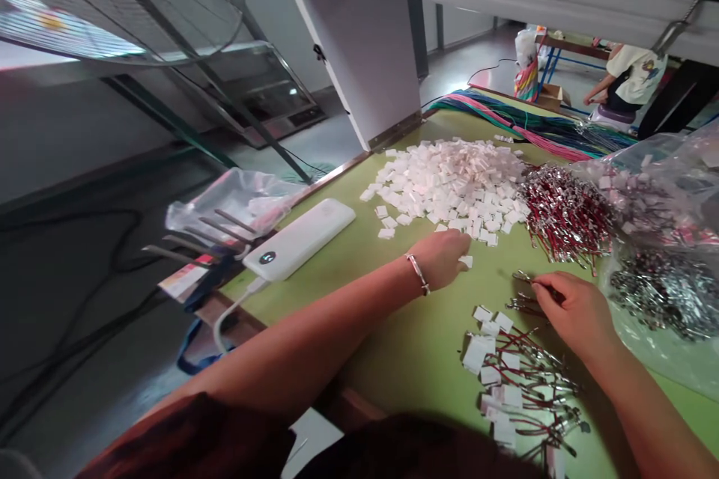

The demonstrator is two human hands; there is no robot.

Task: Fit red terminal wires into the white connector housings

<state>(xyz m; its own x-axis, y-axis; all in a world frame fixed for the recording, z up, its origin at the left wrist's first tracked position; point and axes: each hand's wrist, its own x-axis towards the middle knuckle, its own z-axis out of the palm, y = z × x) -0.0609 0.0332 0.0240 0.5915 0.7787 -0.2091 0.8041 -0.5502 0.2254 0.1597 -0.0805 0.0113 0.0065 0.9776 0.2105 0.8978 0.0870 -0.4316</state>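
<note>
My left hand [443, 260], a bracelet at its wrist, is closed at the near edge of a heap of white plastic connector housings [449, 176]. A single white connector housing [466, 262] shows at its fingertips. My right hand [578, 307] pinches a short wire with a metal terminal [522, 276] that points left toward the left hand. Just below that hand lie more loose terminal wires [522, 304]. In front of me sits a group of finished-looking pieces, white housings [479, 353] with short dark red wires [539, 370] ending in metal terminals.
A pile of red wires with terminals [567, 209] lies right of the housings, beside clear bags [674, 292] of metal parts. Long coloured cables [522, 123] run along the back. A white power bank [303, 239] lies at the left edge. Another person [629, 78] sits far back.
</note>
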